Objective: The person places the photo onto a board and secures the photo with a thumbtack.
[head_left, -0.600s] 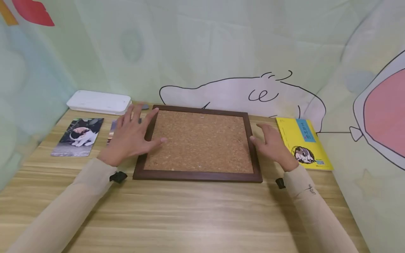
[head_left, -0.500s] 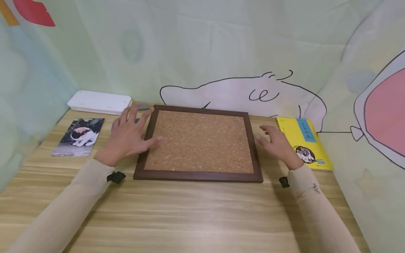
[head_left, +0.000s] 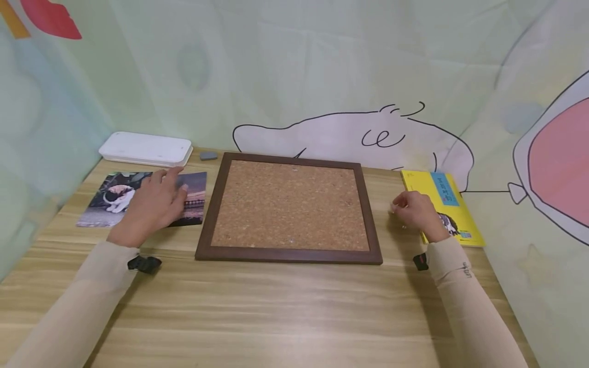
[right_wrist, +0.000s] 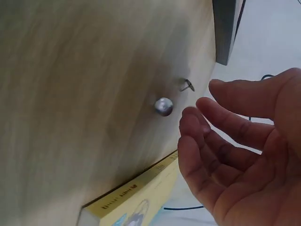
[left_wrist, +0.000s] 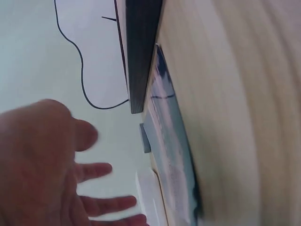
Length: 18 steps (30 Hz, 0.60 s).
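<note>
In the head view my left hand (head_left: 156,202) is above two photo prints, its fingers relaxed and holding nothing. One print, a photo of a cat (head_left: 117,202), is partly hidden by the hand; so is the sunset photo (head_left: 195,191). The left wrist view shows the hand apart from the sunset photo. My right hand (head_left: 416,212) has its fingers loosely curled, beside the yellow booklet (head_left: 425,189). Close to its fingertips are two silver thumbtacks: one thumbtack (right_wrist: 163,106) shows its round head, the other thumbtack (right_wrist: 188,85) its pin. Whether they touch the table, I cannot tell.
A brown-framed corkboard (head_left: 290,204) lies flat between the hands on the wooden table (head_left: 285,306). At the back left are a white case (head_left: 144,148) and a small grey piece (head_left: 208,155). A printed curtain (head_left: 294,66) stands behind the table.
My left hand has moved left, from the corkboard's left edge to over the photos. The right hand has moved right and slightly towards me, away from the corkboard, its fingers more curled.
</note>
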### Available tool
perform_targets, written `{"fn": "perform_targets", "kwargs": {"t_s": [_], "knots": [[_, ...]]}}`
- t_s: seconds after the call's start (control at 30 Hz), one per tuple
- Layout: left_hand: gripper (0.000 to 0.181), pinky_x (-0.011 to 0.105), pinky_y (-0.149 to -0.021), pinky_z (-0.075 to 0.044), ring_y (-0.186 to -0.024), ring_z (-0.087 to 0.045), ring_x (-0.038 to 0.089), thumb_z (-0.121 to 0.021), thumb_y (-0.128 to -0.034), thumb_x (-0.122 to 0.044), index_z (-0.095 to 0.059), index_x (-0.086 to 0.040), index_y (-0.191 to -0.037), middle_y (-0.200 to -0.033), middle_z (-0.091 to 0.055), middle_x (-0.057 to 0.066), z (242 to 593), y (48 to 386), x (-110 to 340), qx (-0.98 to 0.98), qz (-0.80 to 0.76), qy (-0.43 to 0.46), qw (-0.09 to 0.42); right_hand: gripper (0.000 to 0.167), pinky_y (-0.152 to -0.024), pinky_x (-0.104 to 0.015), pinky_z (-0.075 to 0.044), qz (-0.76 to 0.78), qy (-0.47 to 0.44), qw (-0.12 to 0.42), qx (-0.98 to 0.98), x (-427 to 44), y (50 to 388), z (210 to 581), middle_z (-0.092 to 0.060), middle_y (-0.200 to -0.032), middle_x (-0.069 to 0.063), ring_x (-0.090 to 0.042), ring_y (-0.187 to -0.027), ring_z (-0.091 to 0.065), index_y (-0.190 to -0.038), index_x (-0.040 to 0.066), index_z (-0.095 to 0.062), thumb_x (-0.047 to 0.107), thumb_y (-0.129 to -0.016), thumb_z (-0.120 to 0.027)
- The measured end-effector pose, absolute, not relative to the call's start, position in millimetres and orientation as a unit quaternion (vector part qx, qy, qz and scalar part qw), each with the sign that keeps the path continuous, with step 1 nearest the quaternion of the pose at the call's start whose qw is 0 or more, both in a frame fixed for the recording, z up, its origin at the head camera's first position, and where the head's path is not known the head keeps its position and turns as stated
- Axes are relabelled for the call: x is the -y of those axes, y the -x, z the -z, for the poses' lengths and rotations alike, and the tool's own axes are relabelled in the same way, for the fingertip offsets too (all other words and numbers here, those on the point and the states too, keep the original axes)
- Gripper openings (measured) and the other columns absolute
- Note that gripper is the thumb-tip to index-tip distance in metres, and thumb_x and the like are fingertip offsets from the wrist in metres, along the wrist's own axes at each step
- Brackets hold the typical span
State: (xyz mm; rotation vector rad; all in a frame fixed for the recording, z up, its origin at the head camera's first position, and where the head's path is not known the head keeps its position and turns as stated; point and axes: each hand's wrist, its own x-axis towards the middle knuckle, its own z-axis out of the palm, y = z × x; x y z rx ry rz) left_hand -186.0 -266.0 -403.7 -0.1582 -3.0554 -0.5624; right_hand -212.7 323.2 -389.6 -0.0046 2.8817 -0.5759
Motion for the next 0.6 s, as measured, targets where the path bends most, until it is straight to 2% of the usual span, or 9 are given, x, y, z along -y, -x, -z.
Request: {"fn": "perform_targets", "kwargs": {"t_s": [0.2,0.4,0.6], "knots": [[0.072,0.083,-0.094,-0.041,-0.127,-0.038,0.074,-0.047,-0.1081,-0.034,-0.031,0.015,-0.158,-0.144,-0.036,0.055,408.4,179.6,275.3,0.985,0.172,-0.008,-0.018,0.027,-0.071,-0.030,-0.052,0.202,0.009,0.099,-0.974,-323.6,212.8,397.9,-0.073,-0.110,-0.026,-0.027,-0.086,-0.065,-0.118,-0.006,-0.072,0.015,-0.103,-0.068],[0.081,0.083,-0.100,-0.039,-0.132,-0.031,0.075,-0.057,-0.1046,-0.036,-0.027,0.017,-0.159,-0.144,-0.032,0.058,413.0,177.6,278.9,0.984,0.175,-0.021,-0.029,0.020,-0.072,-0.030,-0.052,0.199,0.008,0.094,-0.975,-321.5,211.9,400.4,-0.075,-0.108,-0.025,-0.026,-0.084,-0.064,-0.113,-0.006,-0.074,0.009,-0.102,-0.068],[0.081,0.082,-0.106,-0.030,-0.132,-0.028,0.074,-0.061,-0.1029,-0.028,-0.026,0.019,-0.159,-0.144,-0.030,0.060,415.0,177.1,279.3,0.980,0.198,-0.018,-0.021,0.017,-0.072,-0.030,-0.052,0.199,0.008,0.093,-0.976,-321.6,212.1,399.2,-0.074,-0.105,-0.023,-0.026,-0.084,-0.064,-0.111,-0.005,-0.075,0.008,-0.102,-0.068]]}}
